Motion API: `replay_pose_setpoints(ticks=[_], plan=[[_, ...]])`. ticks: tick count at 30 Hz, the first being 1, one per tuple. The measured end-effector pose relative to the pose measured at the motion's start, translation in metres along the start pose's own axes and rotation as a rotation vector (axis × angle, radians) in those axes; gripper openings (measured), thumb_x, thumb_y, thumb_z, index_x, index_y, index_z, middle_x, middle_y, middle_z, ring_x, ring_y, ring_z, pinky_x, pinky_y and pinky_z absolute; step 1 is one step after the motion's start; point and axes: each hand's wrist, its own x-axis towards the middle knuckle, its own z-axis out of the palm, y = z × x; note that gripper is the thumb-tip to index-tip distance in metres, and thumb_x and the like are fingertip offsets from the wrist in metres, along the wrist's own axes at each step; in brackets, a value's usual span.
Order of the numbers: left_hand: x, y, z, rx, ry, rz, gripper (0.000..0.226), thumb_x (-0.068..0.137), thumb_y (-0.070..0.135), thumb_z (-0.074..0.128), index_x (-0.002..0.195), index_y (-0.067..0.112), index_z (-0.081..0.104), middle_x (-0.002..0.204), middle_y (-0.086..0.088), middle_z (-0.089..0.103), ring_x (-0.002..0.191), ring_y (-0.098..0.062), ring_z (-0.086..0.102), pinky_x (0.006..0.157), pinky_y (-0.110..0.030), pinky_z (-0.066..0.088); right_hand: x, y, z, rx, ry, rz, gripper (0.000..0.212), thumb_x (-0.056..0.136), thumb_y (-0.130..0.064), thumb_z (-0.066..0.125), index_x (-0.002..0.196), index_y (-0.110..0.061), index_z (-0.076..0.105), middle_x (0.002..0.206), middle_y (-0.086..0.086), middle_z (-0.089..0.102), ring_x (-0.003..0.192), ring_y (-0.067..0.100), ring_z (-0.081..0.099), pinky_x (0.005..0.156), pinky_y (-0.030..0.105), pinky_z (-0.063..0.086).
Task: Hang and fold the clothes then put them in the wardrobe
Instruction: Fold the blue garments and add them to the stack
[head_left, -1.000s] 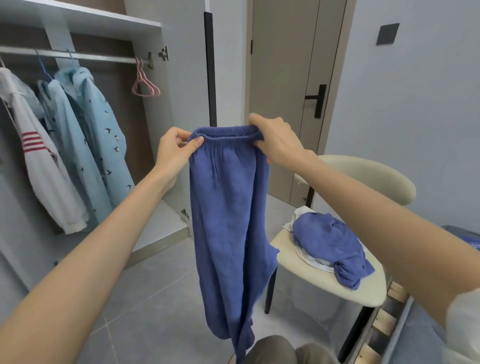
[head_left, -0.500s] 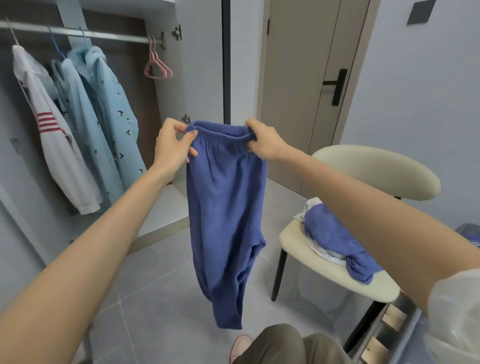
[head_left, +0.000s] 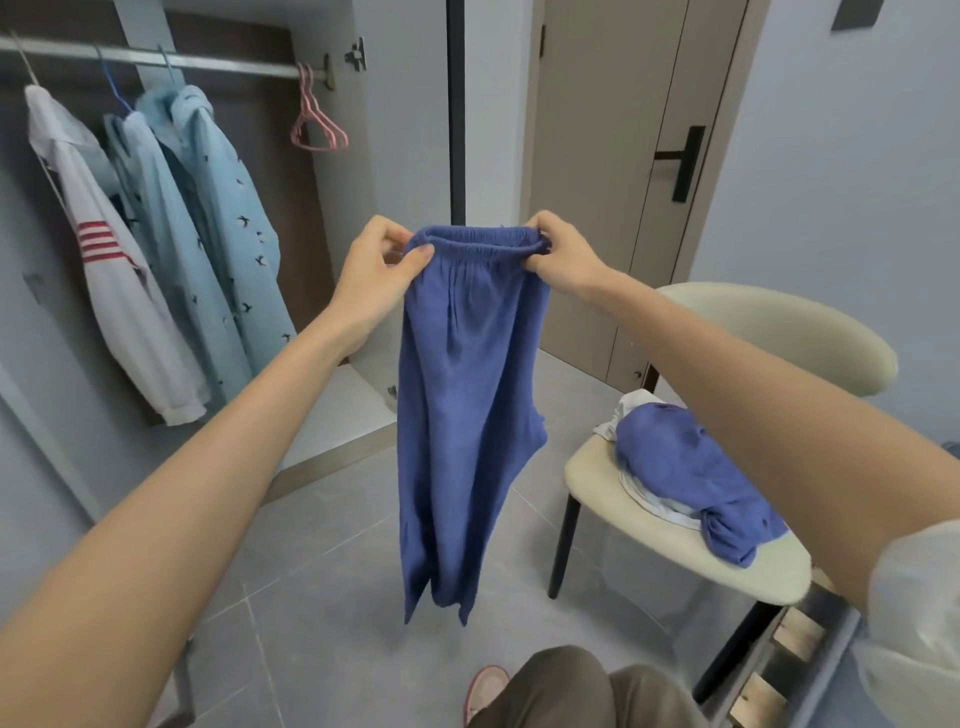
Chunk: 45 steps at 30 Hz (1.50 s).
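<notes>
While the hands (head_left: 376, 275) (head_left: 563, 257) pinch its waistband, blue trousers (head_left: 467, 415) hang beneath.

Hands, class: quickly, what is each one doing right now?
Left hand: pinches the blue trousers at the waistband.
Right hand: grips the same waistband.

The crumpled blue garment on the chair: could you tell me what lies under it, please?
White cloth pokes out beneath the blue garment, on the chair seat. Its full extent is covered.

open wardrobe (head_left: 337, 415) ahead-left, chair (head_left: 675, 545) blocking right
</notes>
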Motion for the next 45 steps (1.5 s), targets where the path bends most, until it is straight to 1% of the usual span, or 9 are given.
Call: replay_pose_setpoints(ticks=[5, 7, 9, 13, 18, 27, 36, 42, 45], plan=[[0.007, 0.019, 0.03, -0.074, 0.004, 0.041, 0.011, 0.093, 0.023, 0.06, 0.092, 0.018, 0.05, 0.091, 0.008, 0.058, 0.083, -0.006, 0.056, 0.073, -0.015, 0.048, -0.014, 0.01, -0.03, 0.057, 0.187, -0.044, 0.019, 0.083, 0.004, 0.046, 0.094, -0.012, 0.047, 0.092, 0.007, 0.056, 0.087, 0.019, 0.05, 0.078, 0.034, 0.045], [0.011, 0.023, 0.04, -0.019, 0.041, 0.068, 0.014, 0.093, 0.024, 0.06, 0.097, 0.015, 0.05, 0.095, 0.004, 0.058, 0.085, -0.01, 0.054, 0.076, -0.021, 0.047, -0.02, 0.014, -0.045, -0.039, 0.088, -0.042, 0.018, 0.084, 0.002, 0.047, 0.094, -0.013, 0.046, 0.093, 0.006, 0.055, 0.087, 0.021, 0.053, 0.079, 0.036, 0.047], [0.01, 0.022, 0.048, 0.085, 0.036, 0.074, 0.014, 0.093, 0.026, 0.059, 0.098, 0.015, 0.051, 0.096, 0.006, 0.057, 0.083, -0.009, 0.053, 0.069, -0.015, 0.043, -0.028, 0.017, -0.058, -0.133, 0.001, -0.022, 0.016, 0.086, 0.001, 0.045, 0.094, -0.014, 0.045, 0.093, 0.009, 0.057, 0.089, 0.03, 0.06, 0.084, 0.046, 0.05], [-0.002, 0.012, 0.073, 0.051, -0.039, 0.039, 0.01, 0.099, 0.024, 0.049, 0.098, 0.015, 0.044, 0.079, 0.01, 0.057, 0.05, -0.011, 0.061, 0.044, -0.015, 0.046, -0.044, 0.018, -0.056, -0.237, 0.324, -0.115, 0.022, 0.082, -0.001, 0.035, 0.096, -0.015, 0.044, 0.081, 0.005, 0.058, 0.078, 0.036, 0.054, 0.068, 0.042, 0.046], [-0.007, 0.01, 0.082, 0.04, -0.043, -0.014, 0.009, 0.099, 0.021, 0.048, 0.099, 0.013, 0.043, 0.084, 0.005, 0.057, 0.062, -0.022, 0.065, 0.069, -0.044, 0.058, -0.053, 0.025, -0.052, -0.214, 0.284, -0.145, 0.02, 0.083, 0.004, 0.032, 0.096, -0.006, 0.043, 0.083, 0.013, 0.058, 0.075, 0.033, 0.048, 0.066, 0.042, 0.041], [-0.011, 0.012, 0.09, 0.402, 0.009, 0.202, 0.009, 0.1, 0.021, 0.042, 0.099, 0.013, 0.044, 0.081, 0.002, 0.052, 0.068, -0.02, 0.046, 0.057, -0.029, 0.027, -0.056, 0.035, -0.06, -0.319, 0.27, -0.116, 0.024, 0.081, 0.008, 0.029, 0.091, -0.012, 0.04, 0.092, 0.017, 0.056, 0.08, 0.032, 0.048, 0.067, 0.04, 0.04], [-0.003, 0.036, 0.096, -0.088, -0.225, 0.063, 0.012, 0.098, 0.024, 0.05, 0.087, 0.023, 0.046, 0.08, 0.008, 0.053, 0.07, -0.005, 0.049, 0.052, -0.006, 0.038, -0.05, 0.047, -0.081, -0.115, 0.304, 0.037, 0.024, 0.086, 0.01, 0.037, 0.093, -0.011, 0.046, 0.085, -0.001, 0.052, 0.074, 0.012, 0.045, 0.06, 0.016, 0.039], [-0.01, 0.084, 0.115, -0.348, -0.337, 0.028, 0.008, 0.098, 0.022, 0.051, 0.09, 0.022, 0.048, 0.094, 0.003, 0.062, 0.085, -0.009, 0.059, 0.078, -0.036, 0.051, -0.056, 0.052, -0.129, 0.037, 0.346, 0.082, 0.026, 0.086, 0.011, 0.043, 0.092, -0.014, 0.049, 0.096, 0.007, 0.057, 0.092, 0.021, 0.053, 0.086, 0.041, 0.051], [-0.017, 0.113, 0.132, -0.368, -0.395, 0.084, 0.008, 0.098, 0.022, 0.052, 0.09, 0.022, 0.049, 0.095, 0.002, 0.061, 0.087, -0.009, 0.058, 0.079, -0.035, 0.049, -0.072, 0.056, -0.159, 0.153, 0.357, 0.099, 0.033, 0.086, 0.014, 0.044, 0.085, -0.019, 0.048, 0.098, 0.01, 0.057, 0.096, 0.022, 0.057, 0.089, 0.042, 0.053]])
